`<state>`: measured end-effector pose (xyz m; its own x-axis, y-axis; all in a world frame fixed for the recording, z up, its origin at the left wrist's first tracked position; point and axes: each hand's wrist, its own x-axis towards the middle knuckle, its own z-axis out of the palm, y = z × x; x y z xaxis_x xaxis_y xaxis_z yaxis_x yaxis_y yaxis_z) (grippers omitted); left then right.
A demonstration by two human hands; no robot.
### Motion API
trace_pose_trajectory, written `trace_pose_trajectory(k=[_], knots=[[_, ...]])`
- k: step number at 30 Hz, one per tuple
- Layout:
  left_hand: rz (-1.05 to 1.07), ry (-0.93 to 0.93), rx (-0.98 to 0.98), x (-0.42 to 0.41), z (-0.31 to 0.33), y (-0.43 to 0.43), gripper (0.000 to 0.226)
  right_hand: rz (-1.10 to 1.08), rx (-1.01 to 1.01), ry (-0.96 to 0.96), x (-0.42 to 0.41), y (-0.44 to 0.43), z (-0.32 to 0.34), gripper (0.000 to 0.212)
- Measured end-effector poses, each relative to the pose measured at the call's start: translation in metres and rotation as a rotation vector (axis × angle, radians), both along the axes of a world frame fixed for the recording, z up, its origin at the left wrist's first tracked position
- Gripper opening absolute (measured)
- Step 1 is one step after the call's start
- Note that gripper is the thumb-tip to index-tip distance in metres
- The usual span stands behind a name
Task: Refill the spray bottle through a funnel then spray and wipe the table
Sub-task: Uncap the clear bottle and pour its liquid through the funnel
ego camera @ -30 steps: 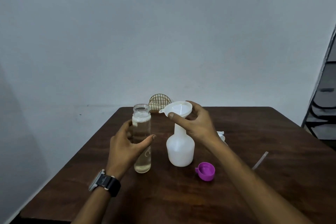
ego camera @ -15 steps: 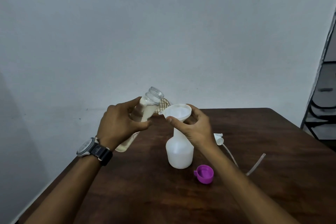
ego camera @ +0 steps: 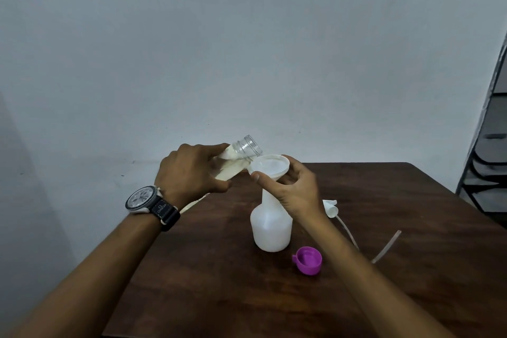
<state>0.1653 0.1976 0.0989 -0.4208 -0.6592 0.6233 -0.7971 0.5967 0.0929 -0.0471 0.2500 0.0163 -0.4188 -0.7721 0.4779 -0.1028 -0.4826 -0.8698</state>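
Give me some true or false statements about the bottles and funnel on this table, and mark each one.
The left hand holds the glass bottle tilted toward the funnel. True.
The funnel lies flat on the table. False: it sits in the neck of the spray bottle, and the right hand holds its rim.
The purple cap is on the glass bottle. False: it lies on the table beside the spray bottle.
The spray head lies on the table, off the spray bottle. True.
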Motion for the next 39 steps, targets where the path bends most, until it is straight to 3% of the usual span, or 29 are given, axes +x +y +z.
trace_pose_trajectory(k=[13, 19, 30, 39], knots=[[0.041, -0.117, 0.042, -0.004, 0.009, 0.004, 0.049, -0.001, -0.018, 0.027, -0.001, 0.0, -0.001, 0.052], [0.048, -0.156, 0.038, -0.005, 0.014, 0.005, 0.062, -0.014, 0.004, 0.03, -0.003, -0.004, -0.003, 0.061], [0.066, -0.18, 0.004, -0.005, 0.015, 0.001, 0.06, -0.015, 0.01, 0.008, -0.004, -0.006, -0.005, 0.072], [0.075, -0.19, 0.007, -0.004, 0.017, -0.001, 0.065, 0.004, 0.007, -0.011, -0.003, -0.002, -0.003, 0.061]])
